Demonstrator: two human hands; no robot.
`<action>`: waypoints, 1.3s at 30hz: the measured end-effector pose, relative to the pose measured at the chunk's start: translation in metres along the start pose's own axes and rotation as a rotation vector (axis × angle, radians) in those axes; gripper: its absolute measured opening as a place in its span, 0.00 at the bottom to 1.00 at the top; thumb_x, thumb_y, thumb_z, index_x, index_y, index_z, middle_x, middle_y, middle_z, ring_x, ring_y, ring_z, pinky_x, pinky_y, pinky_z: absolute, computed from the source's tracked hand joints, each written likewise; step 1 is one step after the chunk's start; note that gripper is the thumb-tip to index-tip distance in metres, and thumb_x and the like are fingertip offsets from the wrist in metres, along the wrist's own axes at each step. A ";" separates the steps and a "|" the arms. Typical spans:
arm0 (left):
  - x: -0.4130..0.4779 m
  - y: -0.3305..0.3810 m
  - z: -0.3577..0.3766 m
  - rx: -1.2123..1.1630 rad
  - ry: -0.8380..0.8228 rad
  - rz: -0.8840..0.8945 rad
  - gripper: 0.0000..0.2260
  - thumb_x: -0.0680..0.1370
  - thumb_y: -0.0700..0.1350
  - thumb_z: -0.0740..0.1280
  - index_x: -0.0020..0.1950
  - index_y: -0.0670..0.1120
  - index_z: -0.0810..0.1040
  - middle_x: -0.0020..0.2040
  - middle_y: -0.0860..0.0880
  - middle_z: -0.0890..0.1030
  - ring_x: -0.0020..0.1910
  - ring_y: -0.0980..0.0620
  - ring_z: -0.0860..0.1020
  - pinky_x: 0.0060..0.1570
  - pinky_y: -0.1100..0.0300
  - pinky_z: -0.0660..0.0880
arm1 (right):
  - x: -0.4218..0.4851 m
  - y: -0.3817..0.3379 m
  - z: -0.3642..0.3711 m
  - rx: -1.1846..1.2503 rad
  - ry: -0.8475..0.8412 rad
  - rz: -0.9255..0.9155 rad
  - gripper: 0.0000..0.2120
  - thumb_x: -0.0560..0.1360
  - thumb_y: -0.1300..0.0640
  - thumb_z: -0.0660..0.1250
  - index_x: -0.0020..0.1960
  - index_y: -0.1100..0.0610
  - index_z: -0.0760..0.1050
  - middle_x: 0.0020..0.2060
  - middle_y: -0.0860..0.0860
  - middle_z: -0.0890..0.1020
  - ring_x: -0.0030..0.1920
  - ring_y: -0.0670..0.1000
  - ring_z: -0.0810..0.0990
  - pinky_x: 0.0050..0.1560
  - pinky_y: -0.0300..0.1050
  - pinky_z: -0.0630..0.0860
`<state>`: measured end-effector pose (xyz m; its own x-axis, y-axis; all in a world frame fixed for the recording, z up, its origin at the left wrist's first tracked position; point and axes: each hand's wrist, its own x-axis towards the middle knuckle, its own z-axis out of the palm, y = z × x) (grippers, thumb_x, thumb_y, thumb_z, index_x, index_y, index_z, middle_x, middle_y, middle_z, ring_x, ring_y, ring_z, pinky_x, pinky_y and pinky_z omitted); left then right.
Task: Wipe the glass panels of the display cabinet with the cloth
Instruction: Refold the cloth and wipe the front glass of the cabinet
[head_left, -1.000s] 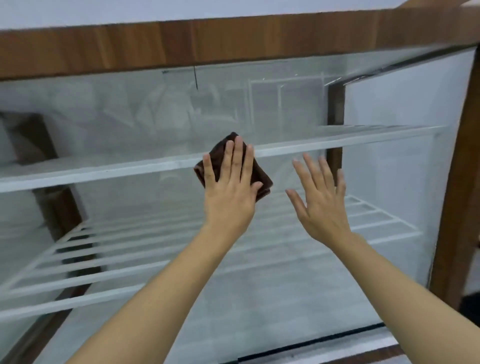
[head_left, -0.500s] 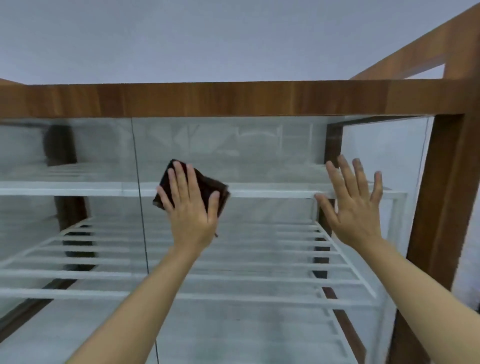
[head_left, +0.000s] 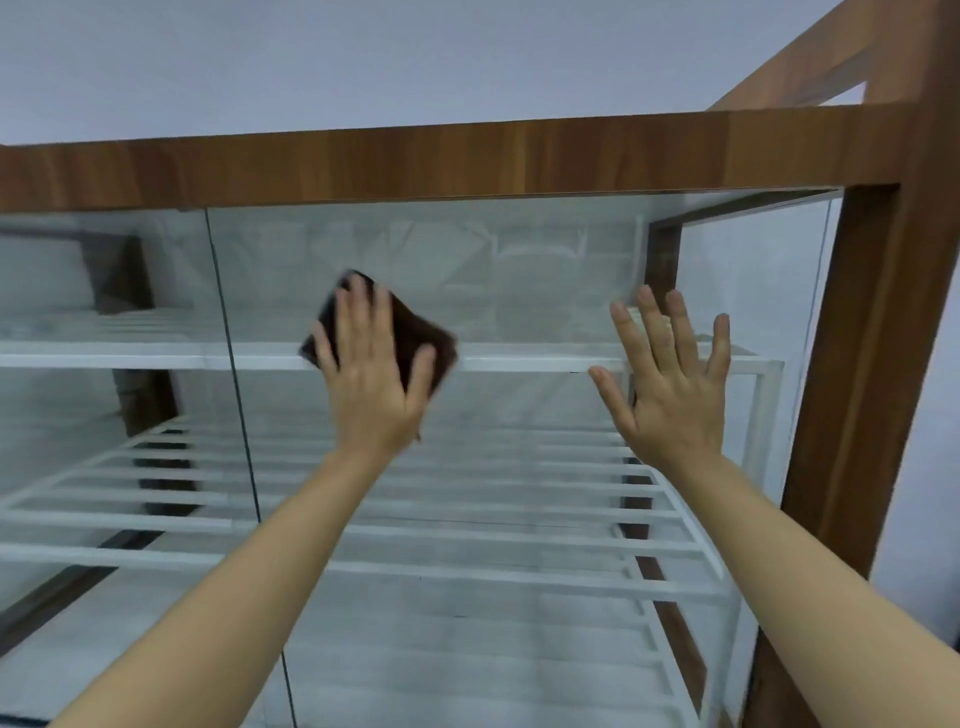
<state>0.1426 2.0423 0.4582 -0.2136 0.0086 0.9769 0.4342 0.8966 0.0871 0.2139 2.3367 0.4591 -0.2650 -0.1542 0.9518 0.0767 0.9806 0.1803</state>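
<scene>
A wooden-framed display cabinet (head_left: 467, 161) fills the view, with a large glass front panel (head_left: 519, 270). My left hand (head_left: 371, 379) lies flat on a dark brown folded cloth (head_left: 415, 338), pressing it against the glass at the level of the upper shelf. The cloth's corners stick out above and to the right of my fingers. My right hand (head_left: 670, 384) is spread open and flat against the glass further right, holding nothing.
White slatted shelves (head_left: 467, 519) sit behind the glass. A vertical seam (head_left: 228, 364) between panes runs left of my left hand. The cabinet's wooden right post (head_left: 852, 389) stands close to my right hand. A pale wall lies above and to the right.
The view has tilted upward, so the cabinet's top rail sits lower in frame. My left hand has slid the cloth across the glass, first left and then slightly right; my right hand stayed flat on the glass.
</scene>
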 end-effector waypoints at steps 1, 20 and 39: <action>0.023 0.011 -0.002 -0.021 0.050 -0.186 0.32 0.83 0.59 0.52 0.81 0.40 0.53 0.81 0.39 0.52 0.81 0.42 0.49 0.78 0.42 0.42 | 0.000 0.000 0.000 0.003 0.010 -0.002 0.31 0.82 0.37 0.49 0.80 0.50 0.54 0.80 0.51 0.55 0.80 0.55 0.52 0.76 0.67 0.46; 0.062 0.126 0.016 -0.050 0.052 -0.275 0.33 0.83 0.60 0.51 0.81 0.38 0.53 0.81 0.37 0.52 0.80 0.38 0.51 0.76 0.35 0.46 | -0.008 0.036 -0.025 0.136 -0.072 0.041 0.30 0.82 0.40 0.52 0.79 0.53 0.55 0.80 0.54 0.54 0.80 0.54 0.46 0.79 0.50 0.40; -0.051 0.185 0.045 0.034 -0.183 0.991 0.32 0.83 0.61 0.55 0.81 0.44 0.55 0.81 0.44 0.55 0.81 0.45 0.53 0.79 0.42 0.48 | -0.045 0.093 -0.050 0.048 0.231 -0.074 0.26 0.81 0.49 0.62 0.75 0.57 0.63 0.75 0.57 0.66 0.77 0.59 0.60 0.77 0.61 0.54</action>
<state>0.1948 2.2276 0.4154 0.0977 0.8225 0.5603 0.4645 0.4603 -0.7566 0.2810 2.4283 0.4455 -0.0404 -0.2441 0.9689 0.0183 0.9694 0.2450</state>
